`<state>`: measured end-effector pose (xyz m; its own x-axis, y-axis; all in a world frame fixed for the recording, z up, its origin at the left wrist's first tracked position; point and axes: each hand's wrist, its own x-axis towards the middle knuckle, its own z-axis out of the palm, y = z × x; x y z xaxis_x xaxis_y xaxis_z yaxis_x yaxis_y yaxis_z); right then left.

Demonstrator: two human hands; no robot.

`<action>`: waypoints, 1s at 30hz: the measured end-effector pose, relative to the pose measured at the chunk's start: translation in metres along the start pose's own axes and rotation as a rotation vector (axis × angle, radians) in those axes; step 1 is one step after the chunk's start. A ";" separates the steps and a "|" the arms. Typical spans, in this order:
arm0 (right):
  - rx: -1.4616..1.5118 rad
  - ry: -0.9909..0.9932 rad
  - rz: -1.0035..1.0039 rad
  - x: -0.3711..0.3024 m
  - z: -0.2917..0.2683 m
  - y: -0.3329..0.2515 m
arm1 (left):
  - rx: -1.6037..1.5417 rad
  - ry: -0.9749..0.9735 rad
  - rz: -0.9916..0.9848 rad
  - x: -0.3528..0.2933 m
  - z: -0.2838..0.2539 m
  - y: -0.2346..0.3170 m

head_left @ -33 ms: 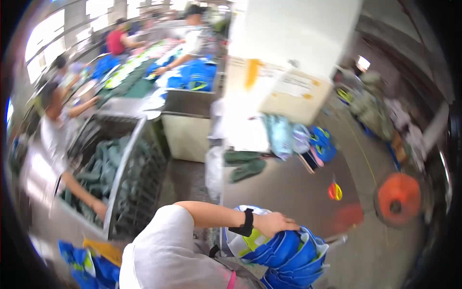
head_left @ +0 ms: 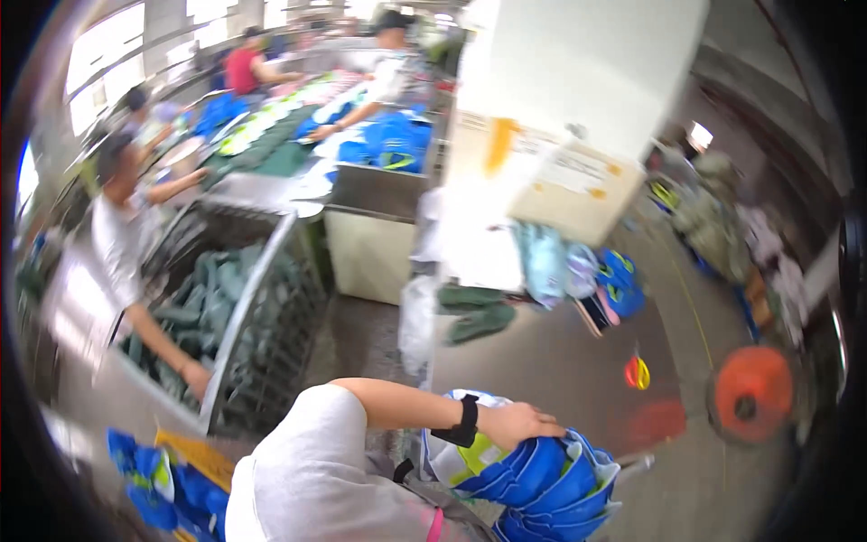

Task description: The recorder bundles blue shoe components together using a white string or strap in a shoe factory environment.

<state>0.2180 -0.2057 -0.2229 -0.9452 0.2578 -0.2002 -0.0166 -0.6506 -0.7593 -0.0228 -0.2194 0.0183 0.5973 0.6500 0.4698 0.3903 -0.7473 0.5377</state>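
Note:
My left hand (head_left: 517, 425), with a black band on its wrist, reaches across from the left and lies over a curved stack of nested blue fabric pieces (head_left: 551, 483). Its fingers are together and bent over the top of the stack. The pieces have white edging and lime green patches, and their exact kind is hard to make out. They are close against my body, and the stack runs out of the picture at the lower edge. My right hand does not show.
Ahead stands a metal table (head_left: 551, 370) bearing dark green fabric pieces (head_left: 479, 316), blue pieces (head_left: 619, 275) and scissors with red-yellow handles (head_left: 637, 372). An orange round object (head_left: 752, 393) is at right. At left, a person (head_left: 122, 212) reaches into a crate (head_left: 257, 312).
The view has turned slightly left, so the table, crate and people appear a little farther right. My left hand stays on the stack.

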 end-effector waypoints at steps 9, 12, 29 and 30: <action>-0.392 -0.974 0.736 0.175 0.230 0.040 | 0.239 0.607 -0.511 -0.239 -0.019 0.188; -0.465 -1.242 0.881 0.170 0.344 0.102 | 0.389 0.756 -0.724 -0.318 -0.008 0.300; -0.507 -1.482 1.125 0.001 0.628 0.294 | 0.976 1.895 -1.707 -0.422 0.342 0.800; -0.504 -1.517 1.161 -0.004 0.640 0.312 | 0.995 1.923 -1.744 -0.419 0.354 0.812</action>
<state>0.0083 -0.8667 -0.0631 0.1113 -0.9621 -0.2488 0.5270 0.2694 -0.8060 0.2923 -1.1471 0.0101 -0.7861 -0.5456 0.2905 -0.0850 0.5609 0.8235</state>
